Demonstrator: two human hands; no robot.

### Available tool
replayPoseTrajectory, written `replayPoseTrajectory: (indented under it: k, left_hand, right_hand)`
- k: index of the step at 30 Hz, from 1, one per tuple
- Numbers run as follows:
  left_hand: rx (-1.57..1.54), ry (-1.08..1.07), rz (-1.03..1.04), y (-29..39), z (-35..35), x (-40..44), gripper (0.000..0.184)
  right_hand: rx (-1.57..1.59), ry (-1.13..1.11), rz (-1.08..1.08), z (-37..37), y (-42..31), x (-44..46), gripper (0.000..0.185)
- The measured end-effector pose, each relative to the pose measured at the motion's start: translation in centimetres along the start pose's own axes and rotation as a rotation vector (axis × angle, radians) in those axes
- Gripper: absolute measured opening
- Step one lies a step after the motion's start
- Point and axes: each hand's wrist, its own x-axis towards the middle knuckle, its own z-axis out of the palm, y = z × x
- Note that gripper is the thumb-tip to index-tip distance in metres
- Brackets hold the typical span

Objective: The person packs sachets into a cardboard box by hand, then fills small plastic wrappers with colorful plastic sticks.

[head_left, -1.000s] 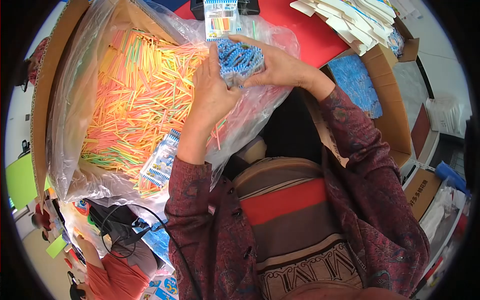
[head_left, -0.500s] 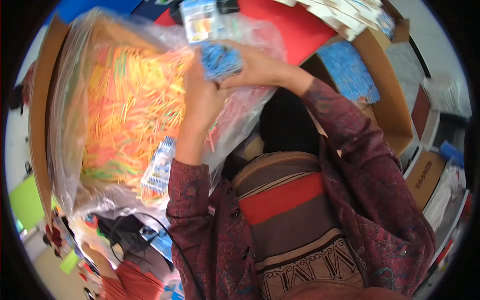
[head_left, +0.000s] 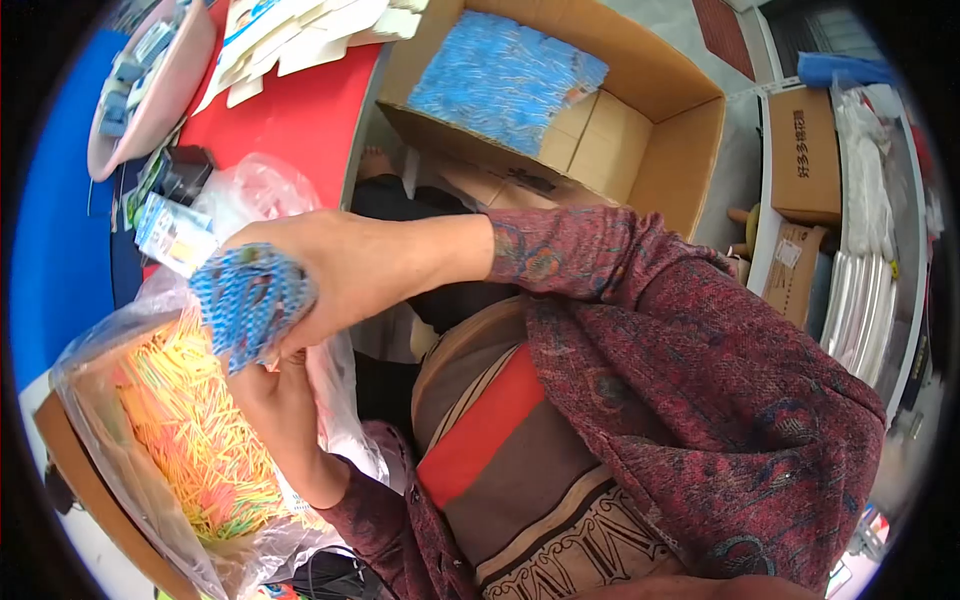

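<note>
In front of me I hold a bundle of blue-and-white packets, its many thin edges showing. My right hand wraps round the bundle's right side, back of the hand toward me. From below, my left hand grips its lower end, with its fingers partly hidden. Just behind the bundle lies a blue-and-white printed packet. Under my hands, a plastic-lined carton holds a heap of thin yellow, orange and green sticks.
An open cardboard box ahead holds tightly stacked blue packets. White flat cartons lie on the red tabletop. A pink basin with small packets stands at the left. Right, a shelf carries a brown carton and plastic bags.
My view has turned to the right, bringing the cardboard box with blue packets toward the middle. Both hands still hold the bundle, and my right forearm now reaches across more level.
</note>
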Motion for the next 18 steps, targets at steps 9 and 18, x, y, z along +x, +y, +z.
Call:
replayPoseTrajectory:
  k: [9,18]
  left_hand:
    - [-0.469,0.005,0.088,6.3,6.3,2.9,0.080]
    - [-0.425,-0.196,-0.164,3.8,6.7,1.9,0.054]
  right_hand:
    - [0.005,0.454,0.365,-12.1,-1.3,-9.8,0.049]
    - [-0.035,0.996,0.928,-26.3,13.9,-30.6,0.035]
